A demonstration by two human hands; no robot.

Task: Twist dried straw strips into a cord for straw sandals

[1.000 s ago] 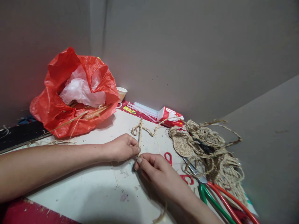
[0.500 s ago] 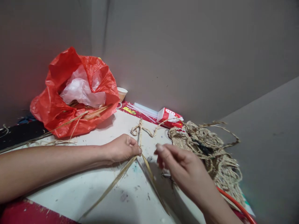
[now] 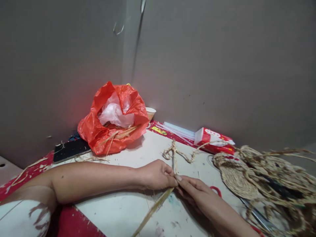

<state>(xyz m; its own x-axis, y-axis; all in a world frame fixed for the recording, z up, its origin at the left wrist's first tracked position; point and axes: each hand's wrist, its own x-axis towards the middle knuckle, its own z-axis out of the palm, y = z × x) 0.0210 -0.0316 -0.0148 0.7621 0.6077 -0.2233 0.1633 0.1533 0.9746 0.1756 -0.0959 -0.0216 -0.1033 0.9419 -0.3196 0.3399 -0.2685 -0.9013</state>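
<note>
A twisted straw cord [image 3: 174, 161] runs down the white board, its far end curling to both sides. My left hand [image 3: 158, 174] pinches the lower end of this cord between thumb and fingers. Right against it, my right hand [image 3: 195, 189] has its thumb and fingers closed at the same spot, on the straw. A flat, loose straw strand [image 3: 154, 210] slants down to the lower left from beneath my left fingers. The other strand is hidden by my right hand.
A red plastic bag [image 3: 90, 126] with straw inside stands behind my left arm, beside a black phone [image 3: 71, 150]. At the back are a paper cup [image 3: 150, 113] and a red tissue pack [image 3: 214, 140]. Coiled straw rope [image 3: 237, 177] lies right, near a red loop handle [image 3: 216, 191].
My right hand, which was apart from my left, has come in and closed on the straw beside it. The view has shifted, so things sit farther right and lower.
</note>
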